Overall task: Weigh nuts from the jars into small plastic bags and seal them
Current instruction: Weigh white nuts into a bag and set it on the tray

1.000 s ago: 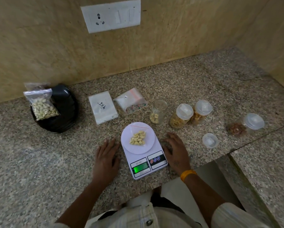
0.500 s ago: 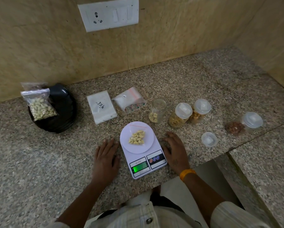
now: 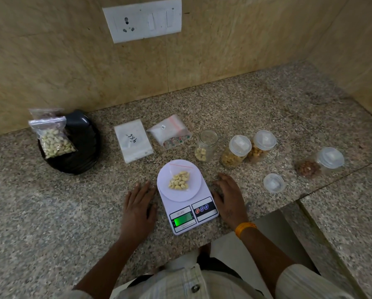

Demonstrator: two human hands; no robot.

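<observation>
A white digital scale (image 3: 193, 214) with a lit green display stands near the counter's front edge. On its round pan lies a small clear bag of cashews (image 3: 179, 179) with a red zip strip. My left hand (image 3: 138, 209) rests flat on the counter just left of the scale. My right hand (image 3: 230, 198) rests flat just right of it, an orange band on the wrist. Behind the scale stands an open glass jar (image 3: 205, 145) with a few cashews; its lid (image 3: 274, 183) lies to the right. Two lidded nut jars (image 3: 236, 151) (image 3: 261, 146) stand beside it.
A fourth jar (image 3: 320, 162) of brown nuts lies on its side at right. Two packs of empty bags (image 3: 133, 143) (image 3: 170, 133) lie behind the scale. A black plate (image 3: 81, 152) at left holds filled cashew bags (image 3: 53, 140). A wall with a switch panel (image 3: 143, 19) backs the granite counter.
Both hands stay flat beside the scale; only the camera has shifted slightly.
</observation>
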